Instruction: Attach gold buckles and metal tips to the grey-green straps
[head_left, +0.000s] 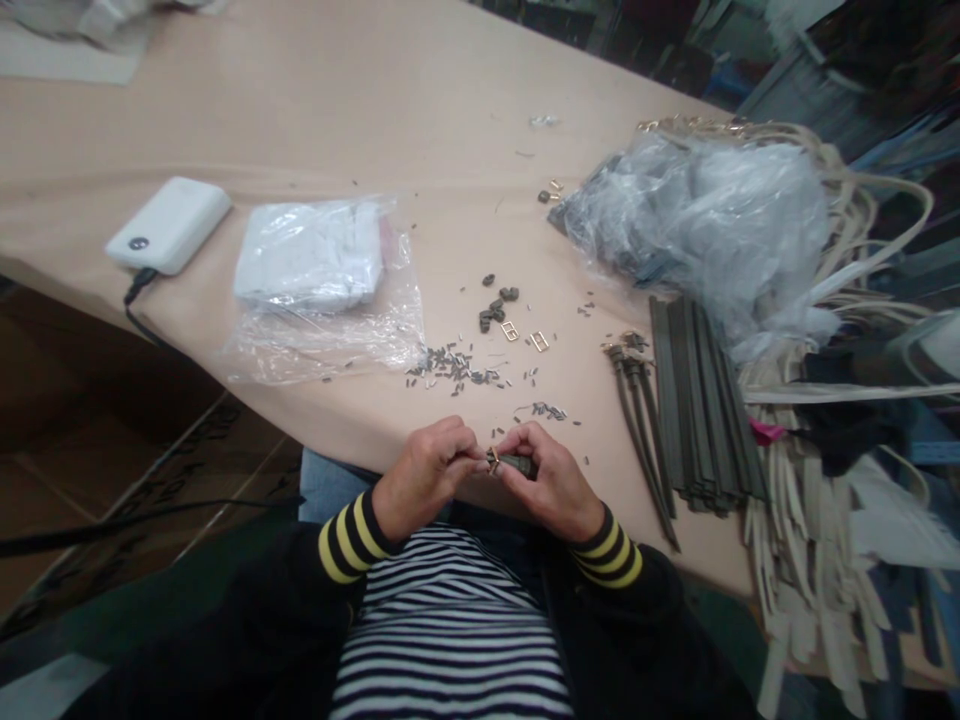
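At the near table edge, my left hand (426, 472) and my right hand (556, 482) meet, both with fingers closed in a pinch. Between the fingertips is a small gold-coloured buckle (492, 459), which my left fingers grip. My right hand holds a dark olive strap (523, 464) that joins the buckle; the rest of it is hidden by the hand. Just beyond the hands lie many tiny metal pieces (454, 368), two loose gold buckles (539, 342) and a group of small dark olive loops (496, 308).
Olive straps with buckles (634, 400) lie to the right, beside a stack of flat olive straps (694, 410). Behind them are a clear plastic bag (697, 210) and beige straps (806, 570) hanging over the edge. A wrapped white packet (311, 255) and a white power bank (171, 225) sit left.
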